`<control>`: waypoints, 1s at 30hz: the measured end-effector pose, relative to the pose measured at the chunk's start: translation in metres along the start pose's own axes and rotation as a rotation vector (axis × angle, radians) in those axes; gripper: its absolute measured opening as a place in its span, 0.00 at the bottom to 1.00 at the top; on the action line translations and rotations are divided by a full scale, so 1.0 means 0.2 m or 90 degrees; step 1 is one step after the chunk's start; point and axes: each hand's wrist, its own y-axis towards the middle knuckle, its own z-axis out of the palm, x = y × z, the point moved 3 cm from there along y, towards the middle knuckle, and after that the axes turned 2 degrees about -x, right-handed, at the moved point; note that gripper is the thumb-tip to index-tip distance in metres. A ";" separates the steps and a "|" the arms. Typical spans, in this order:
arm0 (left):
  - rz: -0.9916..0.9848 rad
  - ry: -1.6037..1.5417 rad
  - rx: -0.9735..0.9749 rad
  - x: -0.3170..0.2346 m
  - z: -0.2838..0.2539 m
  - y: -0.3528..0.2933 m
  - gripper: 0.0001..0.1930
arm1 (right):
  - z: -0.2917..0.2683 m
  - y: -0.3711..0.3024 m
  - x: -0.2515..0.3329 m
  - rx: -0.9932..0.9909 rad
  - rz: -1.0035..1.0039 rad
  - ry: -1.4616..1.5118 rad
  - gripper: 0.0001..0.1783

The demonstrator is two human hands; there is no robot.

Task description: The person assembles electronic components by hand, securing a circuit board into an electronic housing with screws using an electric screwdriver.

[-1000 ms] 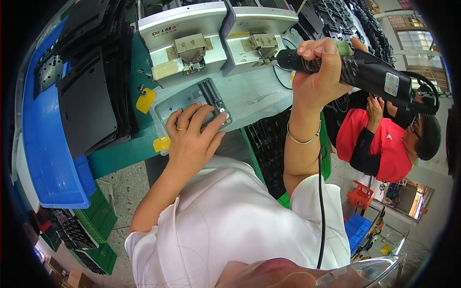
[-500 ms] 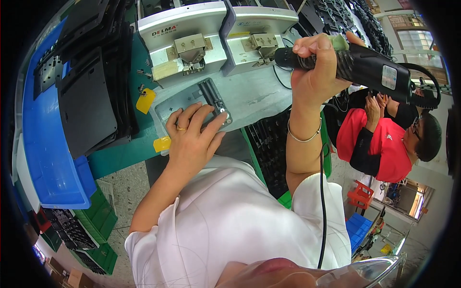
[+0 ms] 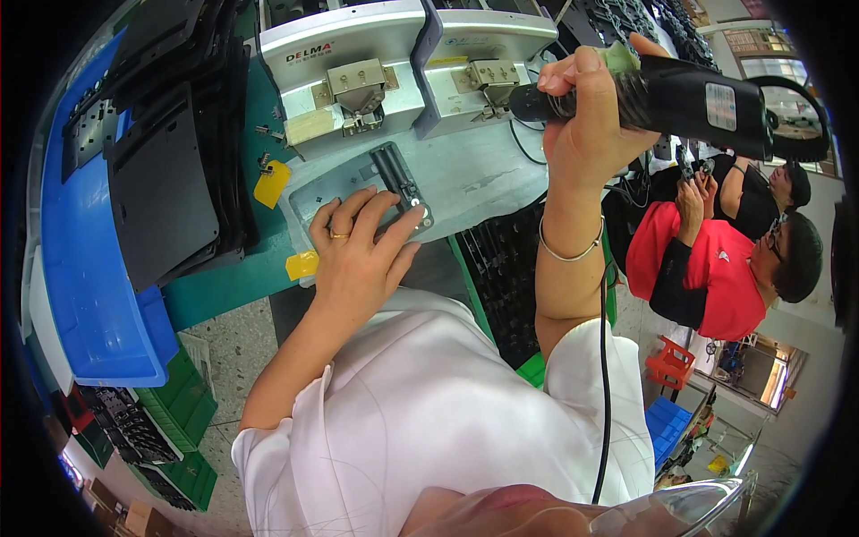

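Observation:
My right hand [image 3: 586, 121] is wrapped round a black electric screwdriver [image 3: 707, 106], raised to the right of the bench. The tool lies sideways, its nose to the left and a thick cable loop at its rear; pale green wrapping shows beside my fingers. My left hand [image 3: 353, 246] rests with fingers spread on a flat grey plate [image 3: 333, 183]. A black cylindrical fitting [image 3: 392, 172] lies along the plate's right side, with small round screw heads or studs at its near end by my index fingertip. Part of the plate is hidden under my hand.
Two silver machines [image 3: 344, 67] with metal feed blocks stand behind the plate. Yellow tags [image 3: 272, 184] lie to its left, near stacked black panels [image 3: 165, 188] and a blue bin [image 3: 98, 304]. A crate of black parts [image 3: 501, 277] sits below right. Co-workers [image 3: 698, 259] sit at right.
My right hand and the screwdriver have shifted slightly upward. My left hand stays on the plate. A second co-worker at the right has come further into view.

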 end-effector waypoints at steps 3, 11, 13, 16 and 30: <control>-0.001 -0.002 0.007 0.00 -0.01 0.00 0.23 | 0.00 0.02 -0.02 0.056 -0.008 -0.010 0.23; -0.040 0.007 0.055 -0.01 -0.13 0.00 0.28 | -0.01 0.10 -0.07 0.141 0.140 0.109 0.21; -0.050 0.002 0.036 0.03 -0.15 -0.04 0.27 | -0.05 0.08 -0.03 0.163 0.067 0.086 0.21; -0.059 -0.009 -0.001 0.08 -0.16 -0.10 0.25 | -0.08 -0.03 0.06 0.114 0.164 0.231 0.25; -0.026 0.002 -0.037 0.09 -0.12 -0.17 0.15 | 0.16 -0.58 0.07 0.164 0.355 0.267 0.24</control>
